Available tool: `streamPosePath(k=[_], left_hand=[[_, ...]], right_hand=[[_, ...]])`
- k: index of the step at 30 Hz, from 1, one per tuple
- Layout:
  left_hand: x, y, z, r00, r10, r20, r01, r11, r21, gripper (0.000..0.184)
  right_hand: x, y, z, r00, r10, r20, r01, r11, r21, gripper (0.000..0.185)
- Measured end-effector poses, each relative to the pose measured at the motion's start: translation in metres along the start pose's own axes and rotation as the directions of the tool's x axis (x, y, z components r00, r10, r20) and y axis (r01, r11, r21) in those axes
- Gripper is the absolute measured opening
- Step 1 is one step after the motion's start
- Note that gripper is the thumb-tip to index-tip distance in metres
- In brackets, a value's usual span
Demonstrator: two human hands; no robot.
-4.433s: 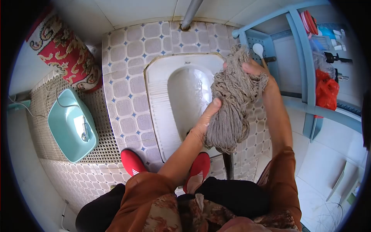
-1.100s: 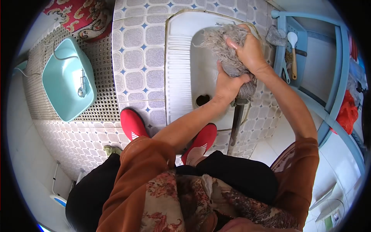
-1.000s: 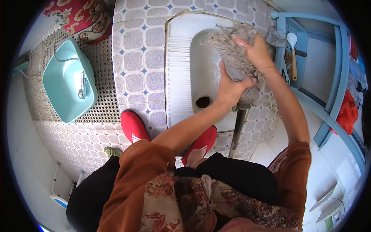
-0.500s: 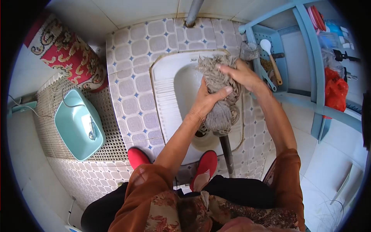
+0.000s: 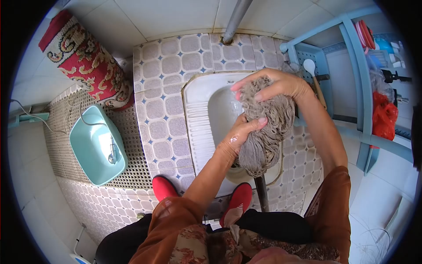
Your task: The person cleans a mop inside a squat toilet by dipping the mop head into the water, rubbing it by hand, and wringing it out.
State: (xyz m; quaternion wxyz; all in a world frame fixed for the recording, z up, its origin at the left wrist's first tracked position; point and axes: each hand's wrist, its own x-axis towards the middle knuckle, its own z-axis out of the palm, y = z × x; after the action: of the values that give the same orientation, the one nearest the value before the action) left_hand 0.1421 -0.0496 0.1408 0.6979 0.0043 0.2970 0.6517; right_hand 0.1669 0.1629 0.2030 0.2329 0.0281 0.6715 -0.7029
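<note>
A grey, stringy mop head is held over the white squat toilet, and its dark handle slants down toward my feet. My left hand grips the middle of the strands from the left, thumb across the front. At the upper end, my right hand curves over the strands with its thumb pressed on them. Some of its fingertips reach past the mop on the left. Water glistens on my left wrist. The drain end of the toilet is partly hidden behind the mop.
A light-green basin holding a shower head stands on a perforated mat at left. Behind it leans a rolled red carpet. A blue shelf rack with a white-headed spoon and red bag stands at right.
The whole view has shifted slightly, with things appearing lower and to the right. My right hand has gone from the mop's right side to over its top, its fingers now reaching further left.
</note>
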Motion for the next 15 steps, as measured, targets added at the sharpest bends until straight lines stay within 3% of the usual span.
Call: streamPosePath(k=[2, 5, 10, 15], left_hand=[[0.0, 0.0, 0.0, 0.999, 0.04, -0.006, -0.04, 0.998, 0.042, 0.071], [-0.005, 0.003, 0.005, 0.997, 0.071, -0.034, -0.066, 0.99, 0.127, 0.07], [0.004, 0.006, 0.008, 0.988, 0.079, -0.136, -0.031, 0.946, 0.323, 0.066], [0.015, -0.003, 0.007, 0.958, 0.237, -0.164, -0.171, 0.925, 0.339, 0.06]], right_hand=[[0.005, -0.015, 0.008, 0.999, 0.029, -0.023, -0.034, 0.968, -0.25, 0.052], [0.015, -0.024, 0.023, 0.964, 0.196, -0.178, -0.258, 0.849, -0.461, 0.038], [0.032, -0.011, 0.035, 0.944, 0.177, -0.278, -0.313, 0.748, -0.586, 0.043], [0.045, 0.004, 0.042, 0.922, 0.169, -0.349, -0.374, 0.622, -0.688, 0.045]])
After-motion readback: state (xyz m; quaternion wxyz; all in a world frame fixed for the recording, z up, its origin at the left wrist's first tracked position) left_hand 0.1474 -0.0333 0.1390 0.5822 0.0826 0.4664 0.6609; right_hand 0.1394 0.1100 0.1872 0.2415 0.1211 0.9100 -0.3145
